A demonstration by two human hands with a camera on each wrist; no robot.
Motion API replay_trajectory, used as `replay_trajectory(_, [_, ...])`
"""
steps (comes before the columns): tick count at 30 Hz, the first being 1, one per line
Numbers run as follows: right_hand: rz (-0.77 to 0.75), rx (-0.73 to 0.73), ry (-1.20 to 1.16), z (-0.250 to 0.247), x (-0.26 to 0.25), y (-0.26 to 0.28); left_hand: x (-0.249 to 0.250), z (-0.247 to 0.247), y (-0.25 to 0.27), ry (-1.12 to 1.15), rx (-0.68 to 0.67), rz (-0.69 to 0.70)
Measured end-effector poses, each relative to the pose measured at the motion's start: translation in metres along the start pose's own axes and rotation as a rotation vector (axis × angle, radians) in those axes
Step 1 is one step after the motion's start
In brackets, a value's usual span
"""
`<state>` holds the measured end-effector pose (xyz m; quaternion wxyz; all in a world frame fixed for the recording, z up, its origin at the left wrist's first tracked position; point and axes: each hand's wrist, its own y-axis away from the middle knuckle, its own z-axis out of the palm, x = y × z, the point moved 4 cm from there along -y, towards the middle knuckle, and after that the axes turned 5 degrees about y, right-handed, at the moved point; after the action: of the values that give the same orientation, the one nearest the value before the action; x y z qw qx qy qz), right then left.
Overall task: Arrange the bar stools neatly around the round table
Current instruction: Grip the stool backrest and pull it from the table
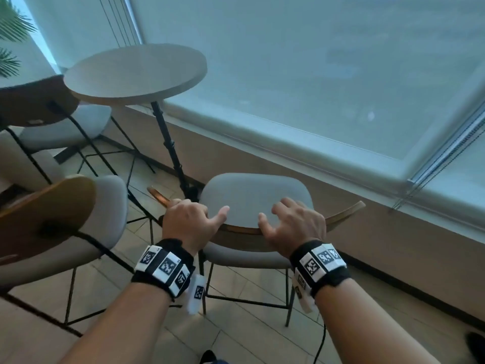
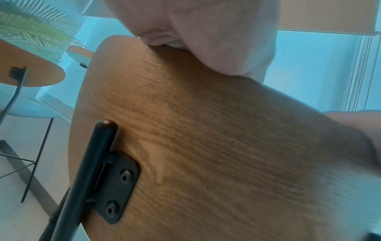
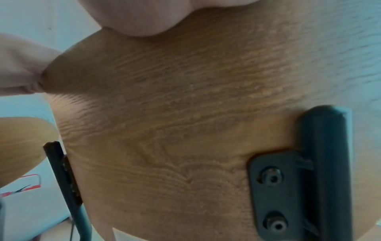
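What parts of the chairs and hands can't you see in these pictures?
- Head view: the fingertips of the left hand and right hand curl over the curved wooden backrest of the grey-cushioned bar stool, out of sight.
- Head view: the round beige table's foot is hidden behind that stool.
- Head view: the wooden-backed stool on the left is cut off by the edge.
- Wrist views: the backrest fills both, hiding the seat.

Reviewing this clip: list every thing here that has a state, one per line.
Left hand: fingers curled over the near stool's backrest top edge.
Right hand: fingers curled over the same edge.
Near stool: upright, held at its wooden backrest, beside the table's pole.
Left stool: upright, untouched.
Far stool: upright, seat under the round table.
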<state>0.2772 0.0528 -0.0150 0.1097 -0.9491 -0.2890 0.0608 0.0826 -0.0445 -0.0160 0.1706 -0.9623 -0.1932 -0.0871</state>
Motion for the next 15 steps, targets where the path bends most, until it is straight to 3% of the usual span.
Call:
replay_trajectory(3, [-0.095,-0.013,-0.001,0.002,0.009,-0.013,0.008,-0.004,0.004,-0.065,-0.036,-0.031])
replay_trajectory(9, [-0.205,-0.044,-0.011,0.011,0.030,-0.052,0.020,-0.003,-0.048,-0.095,-0.356,-0.009])
replay_trajectory(15, [-0.270,-0.049,-0.019,0.023,0.055,-0.088,0.043,0.013,-0.059,-0.234,-0.316,-0.088])
